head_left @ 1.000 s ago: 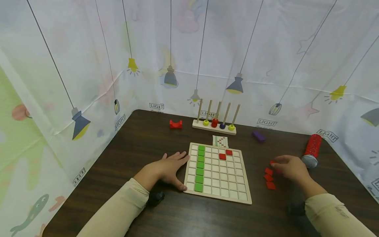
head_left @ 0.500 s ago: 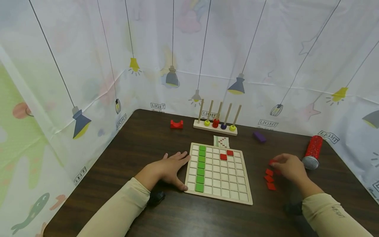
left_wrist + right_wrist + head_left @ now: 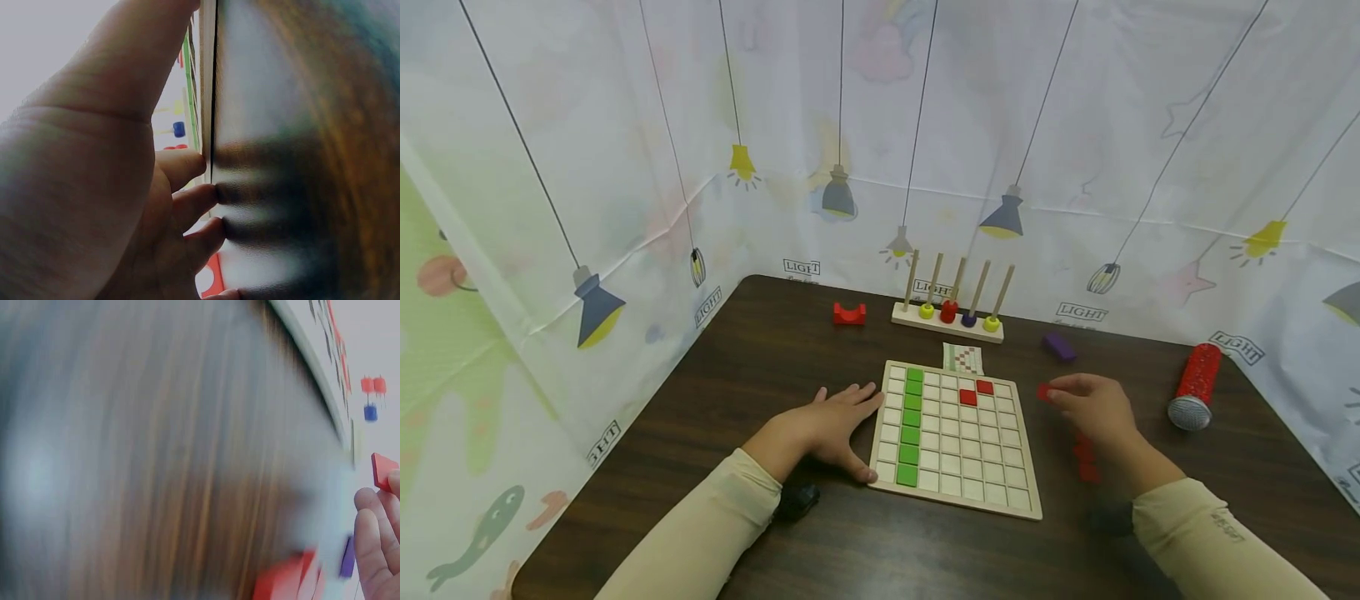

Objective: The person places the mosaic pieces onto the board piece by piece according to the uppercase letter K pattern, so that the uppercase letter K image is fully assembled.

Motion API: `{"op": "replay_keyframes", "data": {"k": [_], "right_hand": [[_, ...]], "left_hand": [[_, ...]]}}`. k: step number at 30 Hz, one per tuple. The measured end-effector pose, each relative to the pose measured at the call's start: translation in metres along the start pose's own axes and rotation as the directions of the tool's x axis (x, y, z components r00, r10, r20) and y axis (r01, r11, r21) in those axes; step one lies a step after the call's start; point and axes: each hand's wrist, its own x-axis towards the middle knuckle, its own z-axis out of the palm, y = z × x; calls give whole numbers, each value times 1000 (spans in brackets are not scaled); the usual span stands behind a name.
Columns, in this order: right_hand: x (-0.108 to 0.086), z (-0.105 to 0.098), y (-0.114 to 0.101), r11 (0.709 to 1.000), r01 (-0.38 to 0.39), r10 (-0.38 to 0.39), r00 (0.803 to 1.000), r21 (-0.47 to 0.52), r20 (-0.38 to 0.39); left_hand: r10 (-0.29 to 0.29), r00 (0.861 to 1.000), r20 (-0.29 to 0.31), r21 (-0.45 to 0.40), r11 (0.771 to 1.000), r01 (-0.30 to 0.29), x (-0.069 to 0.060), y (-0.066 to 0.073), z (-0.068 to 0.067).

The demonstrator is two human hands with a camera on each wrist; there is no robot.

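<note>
A pale wooden grid board (image 3: 957, 438) lies flat on the table, with a column of green tiles (image 3: 910, 436) near its left side and two red tiles (image 3: 968, 397) at its upper right. My left hand (image 3: 831, 429) rests against the board's left edge, fingers spread and thumb at the lower corner. Between thumb and fingertips, my right hand (image 3: 1097, 410) pinches a red square tile (image 3: 382, 470), held to the right of the board. Several loose red tiles (image 3: 1087, 467) lie on the table under that hand, partly hidden by it. A small pattern card (image 3: 962, 358) touches the board's far edge.
Behind the card stands a peg stand (image 3: 947, 322) with coloured rings. A red arched block (image 3: 849, 314) lies back left, a purple block (image 3: 1059, 347) back right. A red microphone (image 3: 1197, 387) lies at the far right of the dark table (image 3: 760, 350).
My right hand has lifted a red tile from the loose ones and moved left toward the board. My left hand has stayed at the board's edge.
</note>
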Motion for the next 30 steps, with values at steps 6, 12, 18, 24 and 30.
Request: {"op": "replay_keyframes", "data": {"k": [6, 12, 18, 24, 30], "right_hand": [[1, 26, -31, 987, 7, -23, 995, 161, 98], [-2, 46, -59, 966, 15, -60, 984, 258, 169], [-1, 61, -80, 951, 29, -95, 975, 307, 200], [0, 68, -84, 959, 2, -65, 974, 282, 215], [1, 72, -84, 972, -9, -43, 975, 235, 217]], "left_hand": [[-1, 1000, 1, 12, 1000, 1, 0, -3, 1], [4, 1000, -1, 4, 1000, -4, 0, -3, 2], [6, 1000, -6, 16, 1000, -6, 0, -4, 3], [9, 1000, 1, 20, 1000, -9, 1, -2, 0], [3, 1000, 6, 20, 1000, -3, -1, -1, -1]]}}
